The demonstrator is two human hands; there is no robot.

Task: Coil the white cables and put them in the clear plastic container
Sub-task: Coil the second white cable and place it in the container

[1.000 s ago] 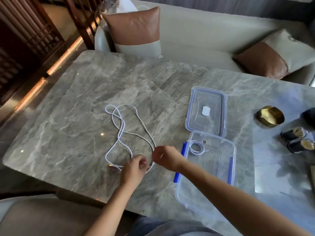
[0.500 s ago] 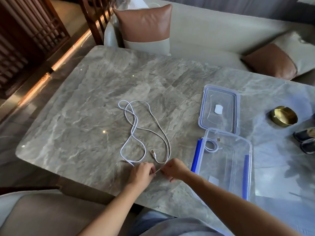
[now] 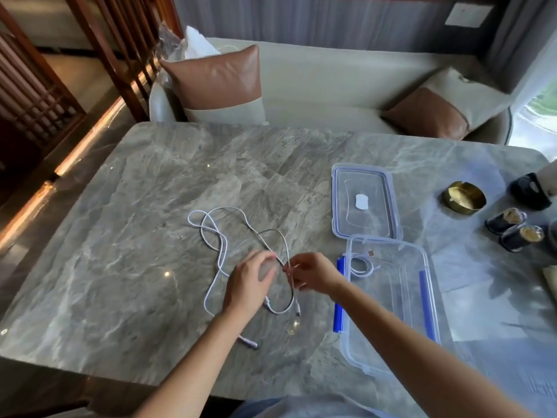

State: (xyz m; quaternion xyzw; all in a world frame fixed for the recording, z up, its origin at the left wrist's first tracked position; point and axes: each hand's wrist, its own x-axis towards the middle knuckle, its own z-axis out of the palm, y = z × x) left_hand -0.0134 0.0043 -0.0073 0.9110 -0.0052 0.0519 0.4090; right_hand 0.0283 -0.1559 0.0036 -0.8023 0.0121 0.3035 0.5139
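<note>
Right hand (image 3: 312, 274) pinches the white cable (image 3: 222, 245); left hand (image 3: 251, 282) (blurred) seems to hold it too.

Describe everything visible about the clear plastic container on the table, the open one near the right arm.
The clear plastic container is a transparent rectangular box with rounded corners and a blue clip on each long side. It stands open and upright on the marble table, to the right of the right hand. Its lid lies just beyond it. One coiled white cable lies in its far left corner. Neither hand touches it.
</note>
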